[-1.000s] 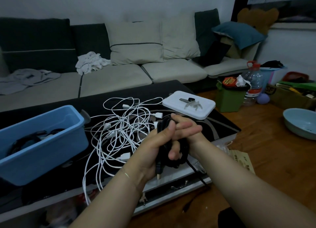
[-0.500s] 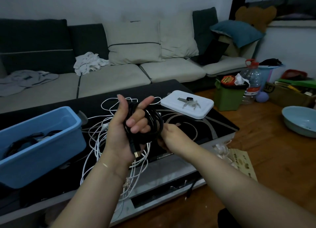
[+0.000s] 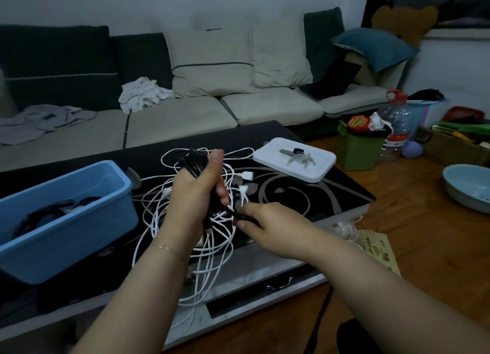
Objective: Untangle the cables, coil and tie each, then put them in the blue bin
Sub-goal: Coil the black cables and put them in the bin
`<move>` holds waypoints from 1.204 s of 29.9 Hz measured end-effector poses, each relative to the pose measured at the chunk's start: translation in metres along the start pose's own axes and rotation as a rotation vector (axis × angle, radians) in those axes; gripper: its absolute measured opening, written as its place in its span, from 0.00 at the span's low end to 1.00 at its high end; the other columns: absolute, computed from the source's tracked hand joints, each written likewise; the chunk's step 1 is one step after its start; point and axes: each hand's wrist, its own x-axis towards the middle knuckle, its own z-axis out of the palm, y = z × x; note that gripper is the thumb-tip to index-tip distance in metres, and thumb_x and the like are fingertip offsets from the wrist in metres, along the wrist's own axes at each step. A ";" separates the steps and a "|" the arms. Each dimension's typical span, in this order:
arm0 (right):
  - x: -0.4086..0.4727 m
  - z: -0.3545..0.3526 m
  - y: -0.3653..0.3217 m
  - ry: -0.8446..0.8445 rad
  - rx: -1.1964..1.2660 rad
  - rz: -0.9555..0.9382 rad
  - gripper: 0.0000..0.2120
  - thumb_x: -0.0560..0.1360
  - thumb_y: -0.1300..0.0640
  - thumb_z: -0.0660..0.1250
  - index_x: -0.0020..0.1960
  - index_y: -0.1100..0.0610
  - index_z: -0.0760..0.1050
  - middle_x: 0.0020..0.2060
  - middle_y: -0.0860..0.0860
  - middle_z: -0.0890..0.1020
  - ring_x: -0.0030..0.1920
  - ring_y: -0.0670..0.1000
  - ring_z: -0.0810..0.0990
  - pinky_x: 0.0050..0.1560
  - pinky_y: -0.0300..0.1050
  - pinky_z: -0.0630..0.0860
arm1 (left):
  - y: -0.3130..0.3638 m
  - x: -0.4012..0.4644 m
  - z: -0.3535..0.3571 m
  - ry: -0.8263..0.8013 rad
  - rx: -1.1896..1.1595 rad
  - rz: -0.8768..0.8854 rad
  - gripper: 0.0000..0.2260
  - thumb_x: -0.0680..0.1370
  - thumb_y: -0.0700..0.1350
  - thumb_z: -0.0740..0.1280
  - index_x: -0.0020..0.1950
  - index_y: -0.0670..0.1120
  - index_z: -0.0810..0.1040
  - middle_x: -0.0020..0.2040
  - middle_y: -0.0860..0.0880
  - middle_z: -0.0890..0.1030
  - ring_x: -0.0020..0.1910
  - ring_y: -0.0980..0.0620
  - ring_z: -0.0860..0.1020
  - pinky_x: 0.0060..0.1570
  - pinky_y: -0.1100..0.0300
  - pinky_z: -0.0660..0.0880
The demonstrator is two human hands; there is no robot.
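Meanwhile your left hand (image 3: 195, 194) gripped the black cable (image 3: 193, 162) coil, fingers curled round it, your right hand (image 3: 267, 227) pinched its loose end just beside those fingers.

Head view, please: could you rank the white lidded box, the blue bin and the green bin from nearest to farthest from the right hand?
From the right hand:
1. White lidded box, just beyond, on the table.
2. Blue bin, across to the left.
3. Green bin, on the floor, far right.

Head-worn view, angled down, close over table (image 3: 305, 194), dim
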 end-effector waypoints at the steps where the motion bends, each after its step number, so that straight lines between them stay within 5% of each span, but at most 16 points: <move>1: -0.001 -0.001 0.000 -0.002 -0.009 -0.012 0.11 0.80 0.48 0.59 0.57 0.52 0.74 0.33 0.45 0.72 0.33 0.47 0.70 0.32 0.43 0.65 | -0.001 0.001 -0.002 0.014 0.070 0.006 0.19 0.74 0.57 0.64 0.51 0.40 0.76 0.22 0.51 0.70 0.22 0.55 0.70 0.25 0.64 0.69; 6: -0.005 -0.008 0.002 -0.081 -0.042 -0.075 0.12 0.80 0.48 0.60 0.61 0.47 0.75 0.44 0.48 0.81 0.41 0.48 0.76 0.39 0.44 0.71 | -0.012 0.006 -0.003 -0.060 0.269 -0.015 0.23 0.78 0.49 0.66 0.70 0.41 0.69 0.29 0.50 0.81 0.29 0.54 0.80 0.32 0.65 0.75; 9: -0.006 -0.014 0.002 -0.073 -0.083 -0.085 0.11 0.79 0.48 0.61 0.60 0.46 0.77 0.47 0.48 0.82 0.46 0.49 0.77 0.43 0.46 0.73 | -0.024 0.008 0.000 -0.151 0.447 0.001 0.26 0.72 0.60 0.70 0.65 0.47 0.73 0.42 0.52 0.85 0.40 0.56 0.84 0.46 0.58 0.79; 12: -0.005 -0.014 0.002 0.108 -0.259 -0.169 0.11 0.76 0.42 0.63 0.54 0.45 0.80 0.46 0.48 0.83 0.48 0.50 0.80 0.41 0.46 0.72 | -0.033 0.012 -0.004 -0.171 0.789 0.026 0.30 0.68 0.69 0.64 0.58 0.48 0.79 0.52 0.55 0.82 0.50 0.56 0.81 0.55 0.56 0.74; 14: -0.006 -0.014 0.005 0.240 -0.333 -0.223 0.16 0.72 0.37 0.66 0.48 0.47 0.80 0.40 0.48 0.84 0.42 0.51 0.82 0.35 0.44 0.67 | -0.034 0.011 -0.006 -0.258 0.841 0.049 0.31 0.72 0.71 0.59 0.52 0.45 0.81 0.47 0.52 0.81 0.46 0.56 0.79 0.47 0.59 0.71; 17: -0.008 -0.019 0.007 0.425 -0.412 -0.208 0.29 0.61 0.26 0.65 0.43 0.52 0.74 0.28 0.46 0.78 0.30 0.50 0.79 0.26 0.40 0.55 | -0.021 0.000 -0.006 -0.451 0.567 -0.138 0.33 0.72 0.71 0.52 0.38 0.43 0.80 0.31 0.46 0.81 0.29 0.55 0.78 0.30 0.63 0.71; 22: -0.008 -0.024 0.009 0.363 -0.254 -0.140 0.23 0.64 0.35 0.66 0.46 0.48 0.60 0.40 0.46 0.76 0.42 0.51 0.74 0.32 0.38 0.57 | -0.024 -0.003 -0.008 -0.799 0.497 -0.183 0.31 0.61 0.78 0.62 0.26 0.48 0.73 0.26 0.47 0.78 0.27 0.50 0.78 0.33 0.63 0.73; 26: -0.008 -0.028 0.014 0.295 -0.031 -0.178 0.16 0.67 0.42 0.71 0.47 0.44 0.66 0.44 0.41 0.73 0.48 0.46 0.69 0.44 0.38 0.64 | -0.017 -0.001 -0.010 -0.862 0.420 -0.231 0.19 0.65 0.64 0.74 0.27 0.50 0.76 0.24 0.49 0.74 0.26 0.51 0.76 0.32 0.63 0.72; 30: -0.004 -0.024 0.019 0.242 0.230 -0.166 0.14 0.66 0.40 0.69 0.46 0.39 0.68 0.44 0.37 0.75 0.48 0.45 0.73 0.47 0.42 0.73 | -0.018 0.000 -0.009 -0.822 0.376 -0.256 0.12 0.71 0.46 0.72 0.28 0.50 0.76 0.25 0.49 0.73 0.27 0.51 0.76 0.33 0.60 0.72; 34: 0.003 -0.027 0.028 0.203 0.549 -0.135 0.06 0.75 0.61 0.69 0.47 0.51 0.74 0.40 0.51 0.79 0.42 0.48 0.77 0.46 0.50 0.75 | -0.021 -0.001 -0.010 -0.813 0.369 -0.281 0.08 0.71 0.42 0.70 0.34 0.44 0.74 0.23 0.49 0.70 0.25 0.51 0.74 0.32 0.61 0.70; 36: 0.006 -0.030 0.033 0.234 0.558 -0.119 0.06 0.77 0.63 0.66 0.46 0.52 0.75 0.37 0.54 0.79 0.40 0.48 0.77 0.44 0.48 0.75 | -0.024 -0.002 -0.008 -0.800 0.346 -0.286 0.07 0.72 0.41 0.69 0.36 0.42 0.74 0.23 0.48 0.70 0.25 0.50 0.72 0.32 0.61 0.70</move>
